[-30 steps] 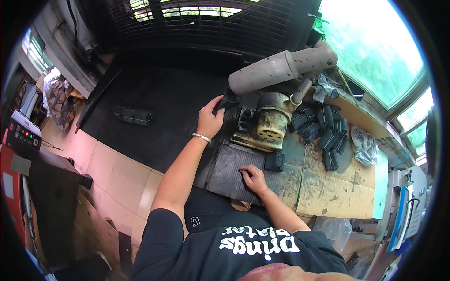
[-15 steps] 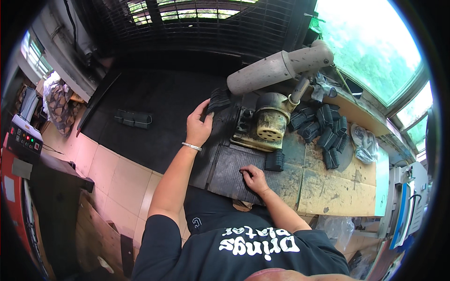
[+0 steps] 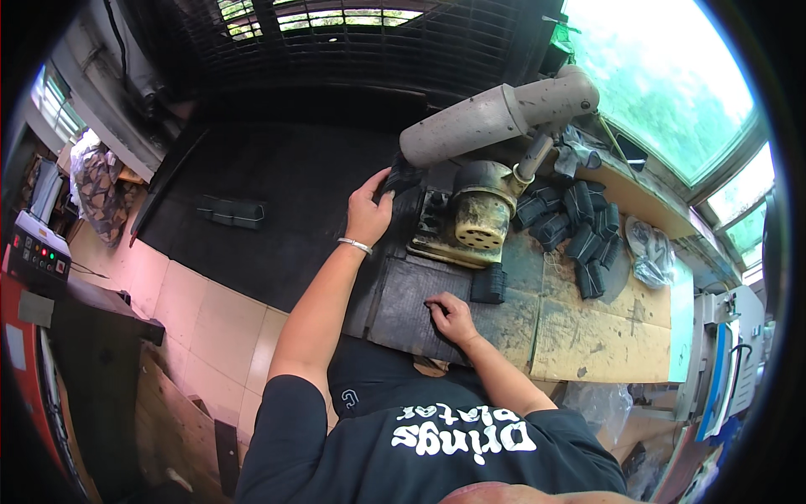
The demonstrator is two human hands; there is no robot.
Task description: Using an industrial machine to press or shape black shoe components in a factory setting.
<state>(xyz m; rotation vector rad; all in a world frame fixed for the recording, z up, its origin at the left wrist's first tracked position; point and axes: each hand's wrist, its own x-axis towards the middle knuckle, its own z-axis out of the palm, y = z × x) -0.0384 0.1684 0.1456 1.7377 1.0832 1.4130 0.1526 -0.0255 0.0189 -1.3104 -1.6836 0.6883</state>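
My left hand (image 3: pixel 369 212) is closed on the near end of a stack of thin black pieces (image 3: pixel 405 178). The far part of the stack lies beside the open end of the grey cylinder (image 3: pixel 457 128) of a machine and is partly hidden by it. My right hand (image 3: pixel 452 317) rests low over a blackened cardboard sheet (image 3: pixel 405 294), thumb and fingers pressed together; what they may hold is too small to make out. Just beyond it, a short black stack (image 3: pixel 489 284) stands against the dirty cream machine base (image 3: pixel 457 248).
Several tied black bundles (image 3: pixel 581 227) are heaped right of the machine on brown cardboard (image 3: pixel 604 336). A clear plastic bag (image 3: pixel 651 252) lies beyond them. Another tied bundle (image 3: pixel 231 212) lies on the black bench (image 3: pixel 285 185) at left. A control box (image 3: pixel 40 250) stands far left.
My left hand has moved a little forward and right, bringing the black stack closer in beside the grey cylinder. My right hand has hardly moved. The whole view has shifted slightly.
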